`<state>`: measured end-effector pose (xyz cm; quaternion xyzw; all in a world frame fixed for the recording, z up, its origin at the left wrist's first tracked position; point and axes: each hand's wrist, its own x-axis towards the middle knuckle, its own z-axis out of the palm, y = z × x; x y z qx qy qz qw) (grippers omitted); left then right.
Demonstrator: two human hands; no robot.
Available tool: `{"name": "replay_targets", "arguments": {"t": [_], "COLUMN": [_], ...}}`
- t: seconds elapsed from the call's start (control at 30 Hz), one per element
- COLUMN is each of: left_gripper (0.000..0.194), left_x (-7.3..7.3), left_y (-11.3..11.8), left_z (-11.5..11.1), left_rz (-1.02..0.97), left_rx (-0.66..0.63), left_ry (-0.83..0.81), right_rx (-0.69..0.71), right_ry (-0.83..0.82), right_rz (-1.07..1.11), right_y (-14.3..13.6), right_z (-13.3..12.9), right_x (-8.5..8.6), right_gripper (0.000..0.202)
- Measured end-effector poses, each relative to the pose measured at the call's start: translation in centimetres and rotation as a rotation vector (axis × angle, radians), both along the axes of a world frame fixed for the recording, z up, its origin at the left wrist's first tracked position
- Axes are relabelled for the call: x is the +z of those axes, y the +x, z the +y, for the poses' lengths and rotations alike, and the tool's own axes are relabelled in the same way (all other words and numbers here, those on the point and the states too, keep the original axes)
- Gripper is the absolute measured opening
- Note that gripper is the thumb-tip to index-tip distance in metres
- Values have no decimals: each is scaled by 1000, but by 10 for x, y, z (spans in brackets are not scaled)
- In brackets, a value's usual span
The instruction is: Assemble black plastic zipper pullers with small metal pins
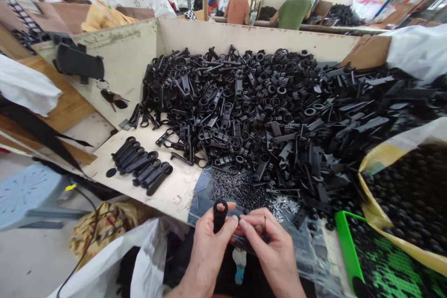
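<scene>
My left hand [208,247] is closed around a black plastic arm with a ring at its top end [220,216]. Close beside it, my right hand [270,247] is closed in a pinch, thumb and forefinger meeting my left thumb. What those right fingertips hold is too small to name; a dark piece shows partly under the fingers. Just beyond both hands lie a pile of tiny black parts [237,188] and some small silver pins [284,207]. A row of similar black arms [139,163] is laid out to the left on the pale tabletop [174,191].
A large heap of black plastic parts [223,102] fills the bench. At right stand a yellow-rimmed sack [373,214] of round black pieces and a green tray [349,247]. Keys [114,98] hang on the left panel [125,56]. Two people [293,11] work behind the back board.
</scene>
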<state>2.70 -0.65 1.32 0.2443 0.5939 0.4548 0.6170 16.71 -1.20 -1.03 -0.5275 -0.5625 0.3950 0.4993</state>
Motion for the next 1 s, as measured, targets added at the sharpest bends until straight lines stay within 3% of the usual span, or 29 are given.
{"name": "replay_targets", "arguments": {"t": [0.17, 0.37, 0.6, 1.0], "left_gripper": [55, 61, 64, 59], "left_x": [-2, 0, 2, 3], "left_y": [2, 4, 6, 10], "left_z": [-1, -1, -1, -1], "left_rz": [-22, -23, -45, -73], "left_rx": [9, 12, 40, 35], "left_ry": [5, -2, 0, -48], "right_rx": [28, -3, -41, 24], "right_ry": [-107, 7, -1, 225], "right_rz": [37, -13, -2, -278], "right_y": [4, 4, 1, 10], "right_z": [-1, -1, -3, -10], "right_x": [-4, 2, 2, -2], "right_gripper": [23, 24, 25, 10]}}
